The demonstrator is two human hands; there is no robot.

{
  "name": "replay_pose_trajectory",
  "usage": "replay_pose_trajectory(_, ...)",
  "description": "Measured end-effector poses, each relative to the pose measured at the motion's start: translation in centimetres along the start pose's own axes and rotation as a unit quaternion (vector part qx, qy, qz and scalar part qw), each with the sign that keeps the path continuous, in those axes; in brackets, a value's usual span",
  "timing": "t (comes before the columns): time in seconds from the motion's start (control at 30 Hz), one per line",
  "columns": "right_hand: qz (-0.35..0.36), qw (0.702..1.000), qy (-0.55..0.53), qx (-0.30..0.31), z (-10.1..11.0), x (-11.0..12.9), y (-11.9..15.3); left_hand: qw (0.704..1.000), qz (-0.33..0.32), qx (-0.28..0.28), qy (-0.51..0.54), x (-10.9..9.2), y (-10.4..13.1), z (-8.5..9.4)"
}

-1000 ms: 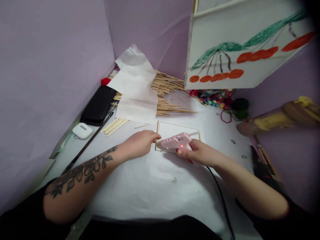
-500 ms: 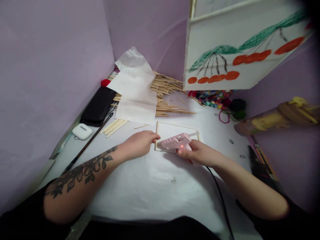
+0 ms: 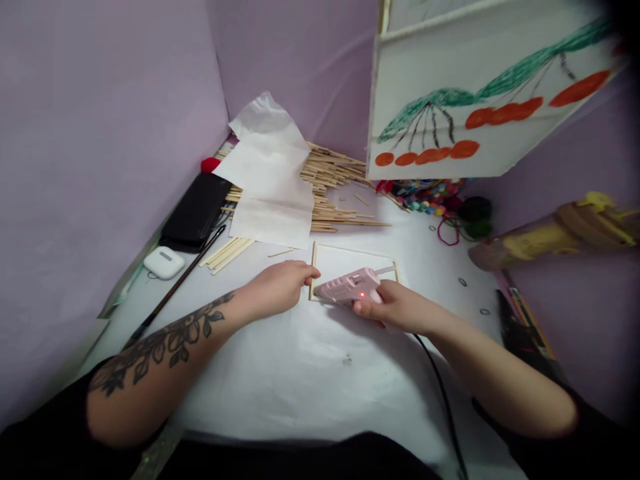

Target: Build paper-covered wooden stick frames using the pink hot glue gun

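A pink glue gun (image 3: 347, 285) with a lit orange-red light is gripped in my right hand (image 3: 393, 303). Its nozzle points left, at the near left corner of a small frame of thin wooden sticks (image 3: 355, 250) lying on the white surface. A clear glue stick pokes out of the gun's back end. My left hand (image 3: 285, 283) is closed, its thumb and fingertips pinching the frame's left stick. The gun hides part of the frame's near side. A black cord (image 3: 440, 380) runs down from below my right hand.
Behind lie a heap of wooden sticks (image 3: 335, 167) and a crumpled white paper (image 3: 273, 173). A black case (image 3: 197, 212), a white earbud case (image 3: 164, 263) and a dark brush (image 3: 175, 287) are on the left. Overhanging at right is a cherry-painted panel (image 3: 430, 87); a yellowish bottle (image 3: 545, 237) stands below.
The glue gun and my right hand have shifted very slightly left. My left hand keeps its hold on the frame's left stick.
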State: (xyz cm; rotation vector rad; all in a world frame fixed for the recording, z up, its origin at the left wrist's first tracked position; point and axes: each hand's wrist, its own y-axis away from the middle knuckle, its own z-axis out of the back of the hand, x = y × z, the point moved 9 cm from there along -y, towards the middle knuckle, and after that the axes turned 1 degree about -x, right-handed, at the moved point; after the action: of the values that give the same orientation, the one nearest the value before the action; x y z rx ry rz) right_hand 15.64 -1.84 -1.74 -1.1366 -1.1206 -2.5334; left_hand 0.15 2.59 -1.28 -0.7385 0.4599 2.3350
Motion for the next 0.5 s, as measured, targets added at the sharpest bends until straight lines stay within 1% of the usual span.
replay_pose_trajectory(0.17,0.007,1.000,0.003,0.005,0.3,0.1,0.2,1.000,0.003,0.002,-0.003,-0.2,0.0,0.0)
replay_pose_trajectory(0.33,-0.007,1.000,0.020,0.008,0.9,-1.0,0.8,1.000,0.005,0.002,-0.016,-0.4,0.1,0.1)
replay_pose_trajectory(0.5,-0.038,0.999,0.026,-0.003,1.9,-2.2,2.1,1.000,-0.001,-0.010,-0.021,-0.2,0.1,0.0)
